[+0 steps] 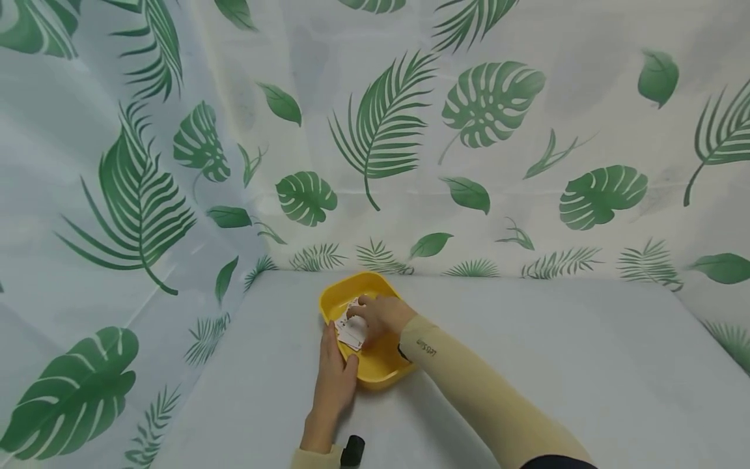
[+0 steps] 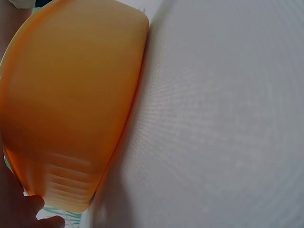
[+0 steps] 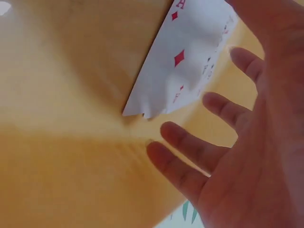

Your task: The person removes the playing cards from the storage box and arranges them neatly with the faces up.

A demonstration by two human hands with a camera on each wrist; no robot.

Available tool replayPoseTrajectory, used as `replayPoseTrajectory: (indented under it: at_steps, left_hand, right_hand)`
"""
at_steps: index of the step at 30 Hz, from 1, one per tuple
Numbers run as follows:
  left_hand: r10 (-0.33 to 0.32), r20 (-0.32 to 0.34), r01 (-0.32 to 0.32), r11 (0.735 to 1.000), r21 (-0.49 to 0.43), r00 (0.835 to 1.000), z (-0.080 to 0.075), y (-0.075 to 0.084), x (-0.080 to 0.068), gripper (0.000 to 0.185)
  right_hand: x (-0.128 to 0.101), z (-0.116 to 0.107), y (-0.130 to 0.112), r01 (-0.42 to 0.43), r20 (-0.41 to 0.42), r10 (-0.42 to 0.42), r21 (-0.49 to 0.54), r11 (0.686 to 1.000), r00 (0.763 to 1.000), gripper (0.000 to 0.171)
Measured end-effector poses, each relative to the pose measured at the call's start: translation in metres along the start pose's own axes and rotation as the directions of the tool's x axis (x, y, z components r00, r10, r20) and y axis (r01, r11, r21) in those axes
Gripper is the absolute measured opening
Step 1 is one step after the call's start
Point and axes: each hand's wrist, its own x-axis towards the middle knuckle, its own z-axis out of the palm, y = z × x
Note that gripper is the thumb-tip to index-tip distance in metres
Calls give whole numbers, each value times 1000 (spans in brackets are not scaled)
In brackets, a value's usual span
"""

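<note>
A yellow tray (image 1: 375, 374) stands on the white table. My left hand (image 1: 335, 374) grips its near left rim, thumb over the edge and fingers along the outside. In the left wrist view the fingers (image 2: 26, 211) curl at the corner of the yellow tray (image 2: 71, 104). Several playing cards (image 1: 351, 333) lie fanned inside the tray. My right hand (image 1: 377, 316) reaches into the tray over them. The right wrist view shows the right hand's fingers (image 3: 190, 142) straight and spread beside the playing cards (image 3: 183, 61), which show red diamonds and lean on the tray wall (image 3: 71, 156).
Leaf-printed sheets (image 1: 381, 130) hang close at the back and on the left (image 1: 117, 228), just behind the tray. The white table (image 1: 556, 352) stretches to the right of the tray. A black wrist device (image 1: 353, 449) sits at my left cuff.
</note>
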Motion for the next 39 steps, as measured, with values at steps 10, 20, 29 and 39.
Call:
replayPoseTrajectory:
  at_steps: [10,20,29,39]
  left_hand:
    - [-25,25,25,1000,-15,999,2,3,0,79]
    - [-5,32,6,1000,-6,999,1,5,1,78]
    - [-1,22,1,1000,-7,1000,-1,4,2,78]
    - [-20,17,20,1000,-6,1000,-3,1,3,77]
  right_hand:
    - [6,4,7,-39,31,41,-71,997,999,66]
    - [11,5,9,-89,51,87,38,995,995,54]
    - [9,5,4,-166,65,160,109,980,985,52]
    - [12,5,3,-122,15,121,91,988,993,55]
